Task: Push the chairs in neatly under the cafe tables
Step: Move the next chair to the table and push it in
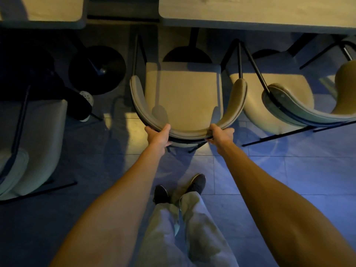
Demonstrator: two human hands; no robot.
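Note:
A beige padded chair (183, 93) with a curved backrest stands in front of me, its seat facing a long light wooden table (250, 14). The front edge of the seat lies just short of the table's edge. My left hand (159, 134) grips the backrest rim on its left side. My right hand (220, 133) grips the same rim on its right side. Both arms are stretched out straight.
A second beige chair (273, 105) stands at an angle right beside it, backrest turned right. A third chair (32, 143) is at the left by a smaller table (42, 12). A seated person's shoe (85, 105) and a round table base (96, 70) lie left.

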